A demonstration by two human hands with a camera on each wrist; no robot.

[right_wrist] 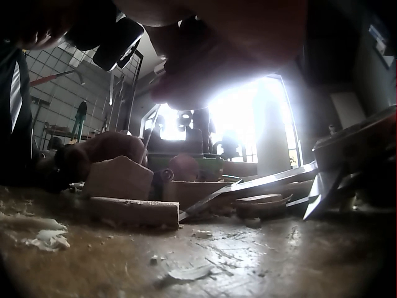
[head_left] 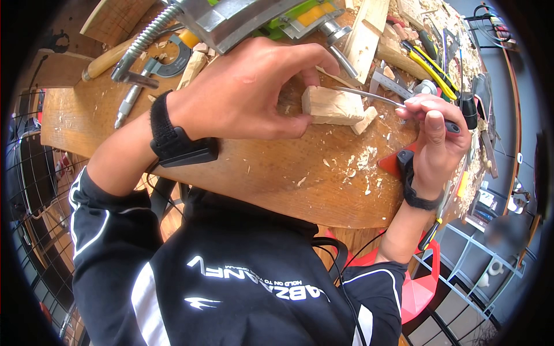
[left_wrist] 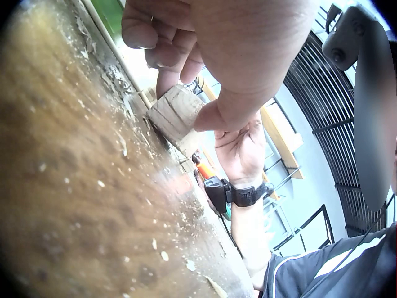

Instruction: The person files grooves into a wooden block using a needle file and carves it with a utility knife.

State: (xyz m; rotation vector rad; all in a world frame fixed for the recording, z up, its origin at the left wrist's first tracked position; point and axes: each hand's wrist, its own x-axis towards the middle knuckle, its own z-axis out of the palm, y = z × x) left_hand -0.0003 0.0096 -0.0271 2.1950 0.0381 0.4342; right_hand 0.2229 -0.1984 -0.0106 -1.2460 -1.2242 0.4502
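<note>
My left hand (head_left: 248, 92) pinches a pale wooden block (head_left: 334, 106) at its near end, thumb on one side and fingers on the other. The left wrist view shows the block's sawn end (left_wrist: 177, 112) between thumb and fingertips, close over the table. My right hand (head_left: 435, 135) holds a slim metal tool (head_left: 375, 97) by its dark handle, fingers curled and thumb raised. Its thin shaft runs along the block's far top edge. A small wood offcut (head_left: 365, 120) lies against the block's right end.
A metal vise (head_left: 225, 26) stands beyond the left hand. A micrometer (head_left: 173, 60) lies to the left. Calipers (head_left: 392, 83), a yellow-handled tool (head_left: 433, 72) and wood pieces crowd the far right. Shavings (head_left: 366, 158) dot the wooden table (head_left: 277, 173).
</note>
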